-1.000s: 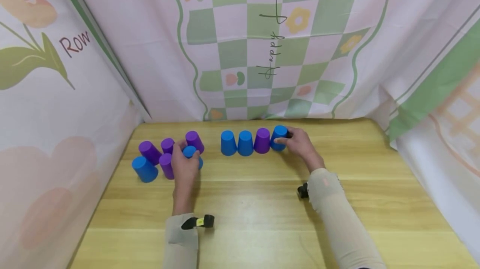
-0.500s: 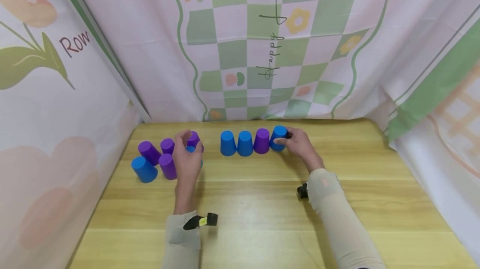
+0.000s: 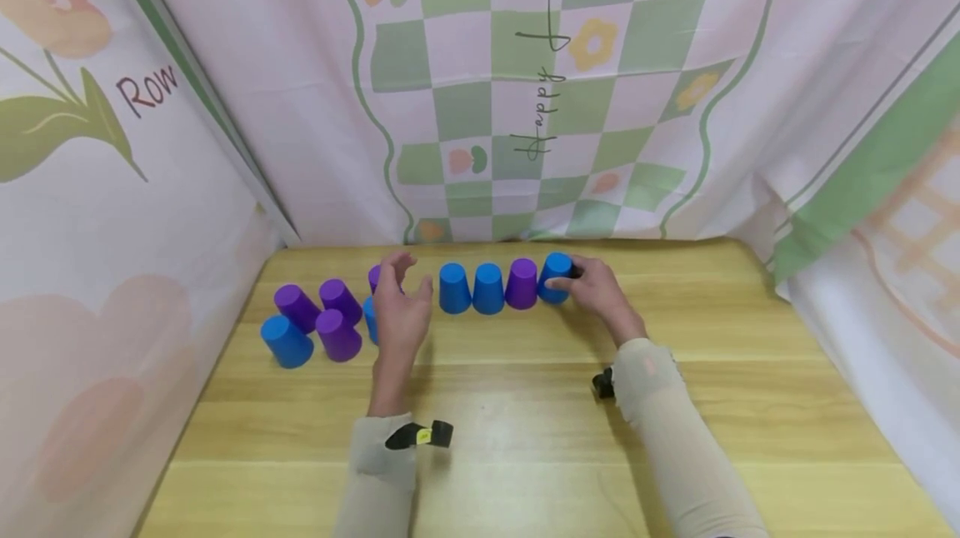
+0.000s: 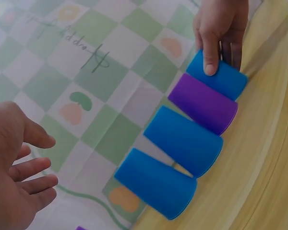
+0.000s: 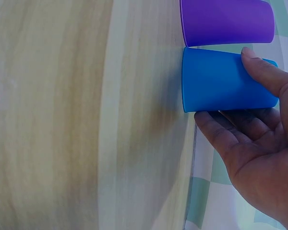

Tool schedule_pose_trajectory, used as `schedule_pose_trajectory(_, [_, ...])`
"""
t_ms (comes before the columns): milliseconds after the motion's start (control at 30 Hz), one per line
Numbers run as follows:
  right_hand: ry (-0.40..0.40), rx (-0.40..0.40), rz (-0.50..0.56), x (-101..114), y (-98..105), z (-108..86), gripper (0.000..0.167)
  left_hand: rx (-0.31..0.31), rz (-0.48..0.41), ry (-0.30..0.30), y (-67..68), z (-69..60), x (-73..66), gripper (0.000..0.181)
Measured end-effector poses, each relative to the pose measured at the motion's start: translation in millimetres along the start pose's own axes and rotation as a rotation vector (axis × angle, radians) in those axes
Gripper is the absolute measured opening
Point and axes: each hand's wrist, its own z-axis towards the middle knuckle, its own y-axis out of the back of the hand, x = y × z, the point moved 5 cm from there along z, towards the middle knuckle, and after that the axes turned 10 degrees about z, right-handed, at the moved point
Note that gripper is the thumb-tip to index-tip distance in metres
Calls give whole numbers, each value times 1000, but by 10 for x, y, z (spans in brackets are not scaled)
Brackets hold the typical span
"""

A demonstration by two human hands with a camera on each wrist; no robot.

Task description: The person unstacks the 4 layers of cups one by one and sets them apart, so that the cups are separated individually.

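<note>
Having drifted rightward over the past second, the left hand (image 3: pixel 403 309) hangs empty, fingers parted, by a loose cluster of six cups (image 3: pixel 338 336); the right hand (image 3: pixel 600 288) grips the end blue cup (image 5: pixel 221 81) of a close row of four (image 3: pixel 489 290). Lining up seems part done, those six remaining. All are smooth, tapered, plastic-looking, blue or purple, mouth-down on a wood-grain desk (image 3: pixel 510 413).

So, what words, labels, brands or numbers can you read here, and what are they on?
"Row": on the left curtain.
"Happy Life": sideways on the checkered back curtain, its end at the picture's top edge.
Yellow label on the left wrist's black strap: too small to read.
Cups: no writing visible.
</note>
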Motion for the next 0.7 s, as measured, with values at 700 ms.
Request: schedule_pose_trajectory(700, [13, -17, 4, 6, 1, -8, 46, 98, 52, 25, -604, 50, 235, 58])
